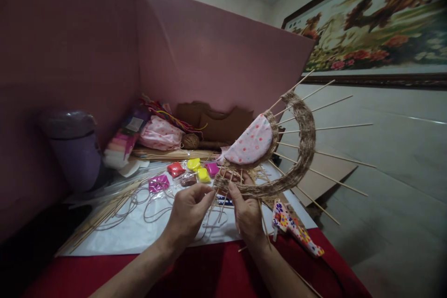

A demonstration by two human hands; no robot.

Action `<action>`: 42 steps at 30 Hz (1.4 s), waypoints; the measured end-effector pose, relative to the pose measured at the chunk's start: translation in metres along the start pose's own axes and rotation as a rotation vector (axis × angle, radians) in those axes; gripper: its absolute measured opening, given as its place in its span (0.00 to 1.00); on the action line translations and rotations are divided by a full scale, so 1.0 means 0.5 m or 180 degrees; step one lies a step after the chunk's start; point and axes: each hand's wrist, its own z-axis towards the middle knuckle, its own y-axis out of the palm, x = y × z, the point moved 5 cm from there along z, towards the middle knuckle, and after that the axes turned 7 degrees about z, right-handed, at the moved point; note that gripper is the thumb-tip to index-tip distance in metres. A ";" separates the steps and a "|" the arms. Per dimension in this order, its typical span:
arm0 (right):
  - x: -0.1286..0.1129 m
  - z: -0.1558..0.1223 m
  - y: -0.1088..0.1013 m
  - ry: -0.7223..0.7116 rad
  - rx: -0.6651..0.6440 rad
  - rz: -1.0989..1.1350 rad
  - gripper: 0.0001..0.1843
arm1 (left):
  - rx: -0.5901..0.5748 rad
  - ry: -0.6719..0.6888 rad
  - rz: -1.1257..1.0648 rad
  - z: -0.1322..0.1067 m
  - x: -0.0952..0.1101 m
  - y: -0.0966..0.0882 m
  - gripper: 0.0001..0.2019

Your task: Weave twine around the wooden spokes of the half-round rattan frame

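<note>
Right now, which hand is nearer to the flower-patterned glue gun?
Right. The right hand, holding the woven band, is left of the glue gun, not touching it; the left hand is farther left, by the band's lower end.

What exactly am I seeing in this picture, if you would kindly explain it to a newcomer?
There is no machine here, only a person's two bare hands, seen by a camera worn on the head and looking forward and down. The right hand holds a half-round woven piece: thin sticks fan out from a spotted fabric panel, through a curved woven band. The left hand is at the band's lower end; whether it grips anything is unclear. On the white sheet lie colourful packets and loose sticks. A flowered glue gun rests at the right.
</note>
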 end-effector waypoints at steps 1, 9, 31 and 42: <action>0.002 -0.001 0.001 -0.0010 -0.0019 -0.0036 0.23 | -0.0017 -0.0038 -0.0084 0.001 -0.001 0.001 0.11; 0.009 -0.004 0.004 0.0065 -0.0065 -0.0078 0.23 | -0.0025 -0.0309 -0.0865 0.013 0.002 -0.010 0.12; 0.017 0.002 0.005 0.0395 0.0152 0.0614 0.28 | -0.0305 -0.0740 -0.0373 0.025 -0.040 -0.001 0.14; 0.029 0.001 -0.001 0.0228 0.0057 0.0468 0.26 | 0.0012 -0.0155 0.0911 0.022 -0.026 -0.025 0.09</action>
